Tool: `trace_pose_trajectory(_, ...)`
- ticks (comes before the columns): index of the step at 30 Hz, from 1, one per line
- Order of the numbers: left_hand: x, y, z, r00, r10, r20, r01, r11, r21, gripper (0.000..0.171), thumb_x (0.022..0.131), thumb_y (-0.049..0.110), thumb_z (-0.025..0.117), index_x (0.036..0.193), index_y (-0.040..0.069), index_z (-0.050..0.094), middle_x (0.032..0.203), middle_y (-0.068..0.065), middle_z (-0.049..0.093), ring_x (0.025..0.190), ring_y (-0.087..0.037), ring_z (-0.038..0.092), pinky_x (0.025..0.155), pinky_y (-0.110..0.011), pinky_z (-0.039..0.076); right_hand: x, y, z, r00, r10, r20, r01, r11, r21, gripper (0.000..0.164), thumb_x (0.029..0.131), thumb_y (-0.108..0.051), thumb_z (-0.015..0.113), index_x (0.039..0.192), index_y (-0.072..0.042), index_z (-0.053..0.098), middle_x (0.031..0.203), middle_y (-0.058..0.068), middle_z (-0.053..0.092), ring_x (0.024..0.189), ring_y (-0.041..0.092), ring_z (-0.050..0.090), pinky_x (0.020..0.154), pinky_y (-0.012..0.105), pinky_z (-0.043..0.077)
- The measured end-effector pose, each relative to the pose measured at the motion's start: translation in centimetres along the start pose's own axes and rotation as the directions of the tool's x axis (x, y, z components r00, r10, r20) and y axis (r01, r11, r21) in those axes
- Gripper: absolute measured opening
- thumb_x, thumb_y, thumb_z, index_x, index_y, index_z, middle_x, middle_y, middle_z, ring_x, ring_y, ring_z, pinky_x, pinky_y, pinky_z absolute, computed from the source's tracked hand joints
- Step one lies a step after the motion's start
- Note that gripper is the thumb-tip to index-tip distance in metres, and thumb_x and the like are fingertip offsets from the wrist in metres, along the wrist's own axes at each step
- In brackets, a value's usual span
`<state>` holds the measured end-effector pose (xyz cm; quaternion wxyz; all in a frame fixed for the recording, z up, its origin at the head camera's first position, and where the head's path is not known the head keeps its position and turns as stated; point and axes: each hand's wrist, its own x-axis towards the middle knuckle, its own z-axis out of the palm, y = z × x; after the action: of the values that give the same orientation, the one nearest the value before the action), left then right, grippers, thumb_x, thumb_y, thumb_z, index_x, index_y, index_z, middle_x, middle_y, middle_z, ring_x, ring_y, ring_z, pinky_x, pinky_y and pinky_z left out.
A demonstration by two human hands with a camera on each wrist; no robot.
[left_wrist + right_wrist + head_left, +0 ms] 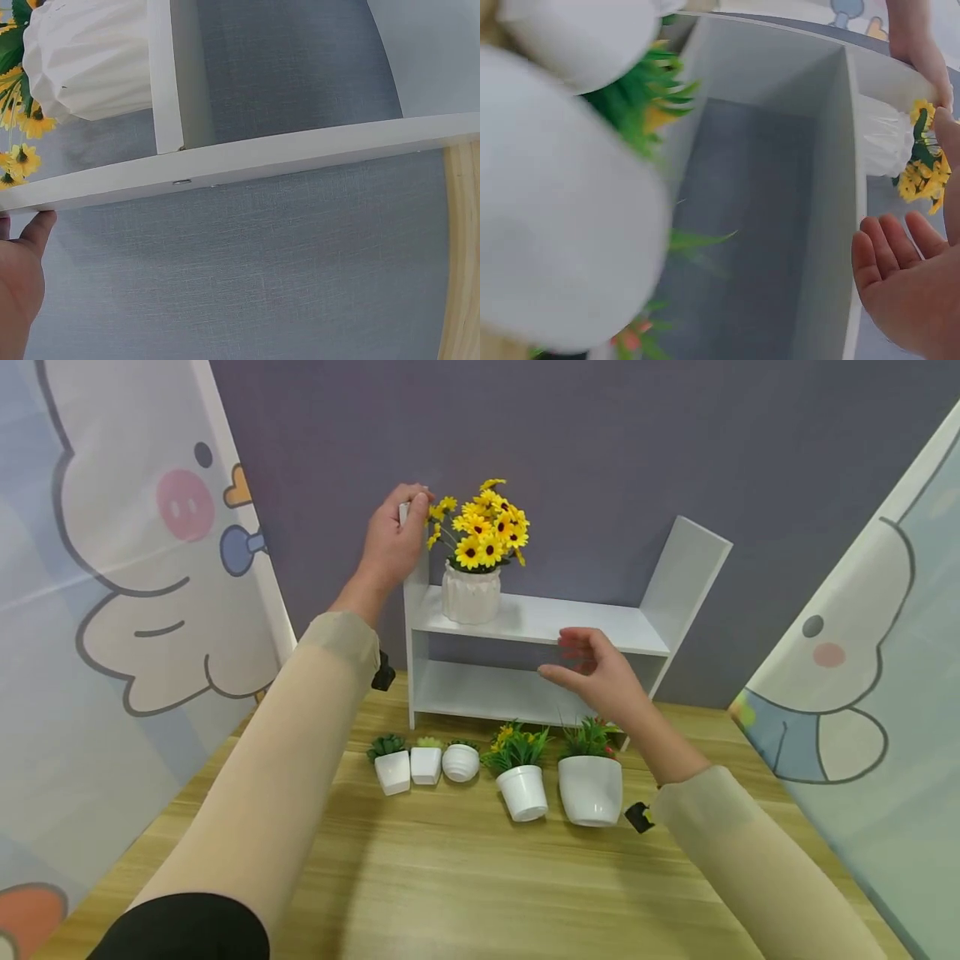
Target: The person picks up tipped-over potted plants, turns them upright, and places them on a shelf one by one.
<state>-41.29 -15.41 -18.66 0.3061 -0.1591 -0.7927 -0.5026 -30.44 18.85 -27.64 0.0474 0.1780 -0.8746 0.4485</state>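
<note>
- At 9 o'clock from the flowerpot, left hand: curled fingers gripping the white shelf.
- At 4 o'clock, right hand: fingers relaxed, holding nothing.
- Flowerpot: yellow-bloomed, on the shelf's upper board.
- At 6 o'clock: potted plants on the tabletop.

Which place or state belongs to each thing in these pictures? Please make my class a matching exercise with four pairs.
1. Ribbed white flowerpot
2. Left hand
3. Right hand
4. Round succulent pot

A. Gripping the left side panel
B. On the wooden table
C. On the upper shelf
D. Holding nothing

Pairs: 1-C; 2-A; 3-D; 4-B
</note>
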Motion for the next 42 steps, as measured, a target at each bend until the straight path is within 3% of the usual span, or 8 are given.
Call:
trace_pose_trajectory(6,0.1,0.0,-0.1,1.0,-0.001,0.001,0.001,1.0,0.007,0.048,0.118,0.045,0.042,0.146,0.012,0.062,0.16,-0.001,0.057,0.144,-0.017,0.055,0.12,-0.035,0.046,-3.6,3.2,-1.4,0.999,-0.011,0.036,0.012,0.999,-0.043,0.074,0.104,-0.033,0.079,0.162,-0.006,0.043,0.162,0.02,0.051,0.147,0.04,0.054,0.119,0.055,0.045)
trace_pose_trajectory(13,0.1,-0.1,-0.2,1.0,-0.007,-0.002,0.007,1.0,0.008,0.047,0.118,0.046,0.043,0.145,0.014,0.063,0.162,0.001,0.056,0.149,-0.013,0.052,0.123,-0.033,0.044,-7.3,6.6,-3.0,0.997,0.03,0.064,-0.022,0.993,-0.12,0.071,0.106,-0.031,0.077,0.16,0.0,0.043,0.159,0.025,0.052,0.142,0.043,0.057,0.104,0.026,0.05)
trace_pose_trajectory(16,0.1,0.0,-0.2,1.0,-0.013,0.0,0.013,1.0,0.008,0.047,0.118,0.047,0.043,0.145,0.014,0.063,0.164,0.002,0.055,0.153,-0.01,0.048,0.125,-0.032,0.042,-8.7,7.7,-3.5,0.996,0.057,0.065,-0.047,0.989,-0.143,0.07,0.106,-0.033,0.076,0.159,0.0,0.045,0.158,0.025,0.054,0.14,0.045,0.058,0.099,0.019,0.051)
trace_pose_trajectory(27,0.1,0.0,0.0,1.0,-0.008,0.005,0.008,1.0,0.006,0.048,0.118,0.046,0.043,0.145,0.012,0.062,0.162,-0.001,0.056,0.147,-0.016,0.053,0.122,-0.034,0.044,-12.5,11.9,-3.7,0.993,0.098,0.064,-0.087,0.983,-0.162,0.065,0.103,-0.027,0.08,0.151,0.005,0.052,0.149,0.029,0.06,0.129,0.044,0.066,0.092,0.022,0.056)
trace_pose_trajectory(37,0.2,-0.3,-0.1,1.0,0.007,-0.001,-0.007,1.0,-0.004,0.047,0.118,0.045,0.044,0.143,0.01,0.063,0.164,0.0,0.055,0.155,-0.009,0.046,0.125,-0.031,0.04,-14.1,14.1,-2.2,0.971,0.178,0.158,-0.161,0.98,-0.119,0.07,0.104,-0.027,0.078,0.154,0.011,0.047,0.151,0.033,0.057,0.126,0.041,0.068,0.089,0.025,0.057)
trace_pose_trajectory(42,0.2,-0.2,0.1,1.0,0.003,0.0,-0.003,1.0,0.007,0.047,0.118,0.046,0.043,0.144,0.012,0.063,0.161,-0.002,0.057,0.147,-0.015,0.053,0.123,-0.032,0.043,-14.1,14.2,-1.0,0.959,0.227,0.172,-0.212,0.972,-0.101,0.071,0.106,-0.03,0.074,0.156,0.011,0.043,0.149,0.031,0.06,0.126,0.039,0.07,0.088,0.028,0.059)
